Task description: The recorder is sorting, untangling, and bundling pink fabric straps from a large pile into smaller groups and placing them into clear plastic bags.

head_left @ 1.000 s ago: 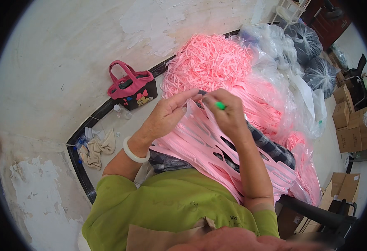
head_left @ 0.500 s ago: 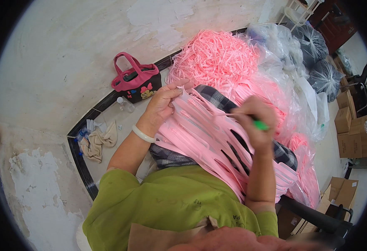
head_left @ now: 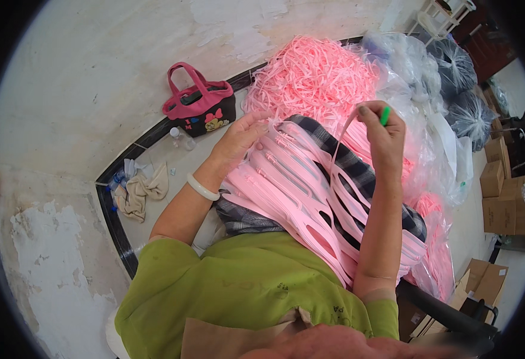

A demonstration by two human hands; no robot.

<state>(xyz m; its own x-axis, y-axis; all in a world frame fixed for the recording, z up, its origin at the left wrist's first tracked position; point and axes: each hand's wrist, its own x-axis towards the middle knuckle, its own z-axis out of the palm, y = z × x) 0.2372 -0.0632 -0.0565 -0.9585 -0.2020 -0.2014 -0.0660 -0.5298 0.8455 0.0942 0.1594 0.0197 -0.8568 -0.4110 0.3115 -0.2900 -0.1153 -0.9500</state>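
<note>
My left hand (head_left: pixel 241 137) rests on the top end of a stack of flat pink plastic parts (head_left: pixel 298 191) that lies across a checked cloth (head_left: pixel 358 173) on my lap. My right hand (head_left: pixel 382 134) is raised to the right of it, with a small green tool (head_left: pixel 385 115) in its fingers and a thin pink strip (head_left: pixel 340 143) pinched and pulled up from the stack. A white bangle (head_left: pixel 203 188) sits on my left wrist. Behind both hands lies a big heap of loose pink strips (head_left: pixel 310 78).
A pink and black handbag (head_left: pixel 201 107) stands by the wall with a clear bottle (head_left: pixel 182 139) next to it. A crumpled beige cloth (head_left: pixel 143 191) lies at the left. Filled clear and dark plastic bags (head_left: pixel 448 72) and cardboard boxes (head_left: pixel 498 191) crowd the right side.
My right hand has gone up and to the right from the stack, drawing a pink strip away with it. My left hand has stayed at the top end of the stack.
</note>
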